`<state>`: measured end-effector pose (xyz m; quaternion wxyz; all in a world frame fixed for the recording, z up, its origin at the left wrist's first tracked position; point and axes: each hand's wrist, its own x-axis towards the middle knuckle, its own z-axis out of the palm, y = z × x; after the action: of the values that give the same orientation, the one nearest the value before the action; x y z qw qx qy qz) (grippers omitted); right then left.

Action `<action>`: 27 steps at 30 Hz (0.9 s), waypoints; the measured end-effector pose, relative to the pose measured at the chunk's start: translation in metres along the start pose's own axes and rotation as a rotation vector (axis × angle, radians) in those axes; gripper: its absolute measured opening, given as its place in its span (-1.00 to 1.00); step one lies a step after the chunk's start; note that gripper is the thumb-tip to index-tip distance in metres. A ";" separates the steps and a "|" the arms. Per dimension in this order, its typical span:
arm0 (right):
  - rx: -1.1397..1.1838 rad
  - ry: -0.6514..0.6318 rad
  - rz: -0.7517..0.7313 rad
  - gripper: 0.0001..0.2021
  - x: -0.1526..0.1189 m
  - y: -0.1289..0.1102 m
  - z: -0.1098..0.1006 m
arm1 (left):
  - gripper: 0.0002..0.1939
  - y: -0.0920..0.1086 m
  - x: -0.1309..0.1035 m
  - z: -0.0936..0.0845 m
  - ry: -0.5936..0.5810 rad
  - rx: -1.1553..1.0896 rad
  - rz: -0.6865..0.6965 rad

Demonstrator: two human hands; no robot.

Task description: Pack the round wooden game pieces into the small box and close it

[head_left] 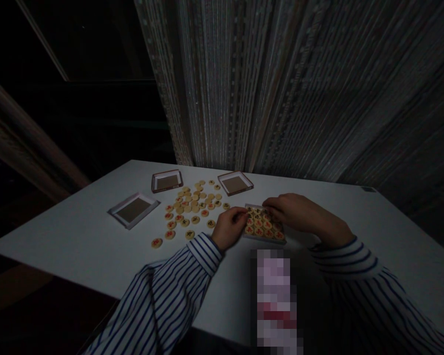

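A shallow box [263, 240] stands on the white table, with rows of round wooden pieces [259, 223] in it, marked in red and black. My left hand [229, 228] is at the box's left edge, its thumb and fingers pressed together; whatever they pinch is too small to make out. Over the box's far right corner is my right hand [294, 211], fingers bent down and closed at the pieces; what lies under its fingertips is hidden. Many loose round pieces [195, 220] are spread to the left of my left hand, some showing characters, others plain.
Three open box parts lie on the table [89, 222]: one at the left [133, 209], one at the back left [167, 181] and one behind the loose pieces [236, 183]. String curtains [281, 88] hang behind the table. A pixelated patch covers the near edge.
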<state>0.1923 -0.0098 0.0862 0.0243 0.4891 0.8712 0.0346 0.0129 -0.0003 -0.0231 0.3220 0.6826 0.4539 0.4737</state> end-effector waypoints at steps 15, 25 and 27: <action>-0.022 0.108 0.019 -0.72 -0.008 0.009 -0.003 | -0.80 -0.007 0.003 -0.002 0.021 -0.007 0.048; -0.049 0.134 0.027 -0.70 -0.003 0.005 -0.001 | -0.84 -0.003 0.004 -0.005 0.043 -0.002 0.053; -0.060 0.143 0.037 -0.70 -0.002 0.005 0.000 | -0.84 -0.001 0.003 -0.005 0.024 -0.008 0.045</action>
<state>0.1974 -0.0092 0.0870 -0.0238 0.5006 0.8600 0.0958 0.0086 0.0029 -0.0218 0.3084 0.6855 0.4406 0.4908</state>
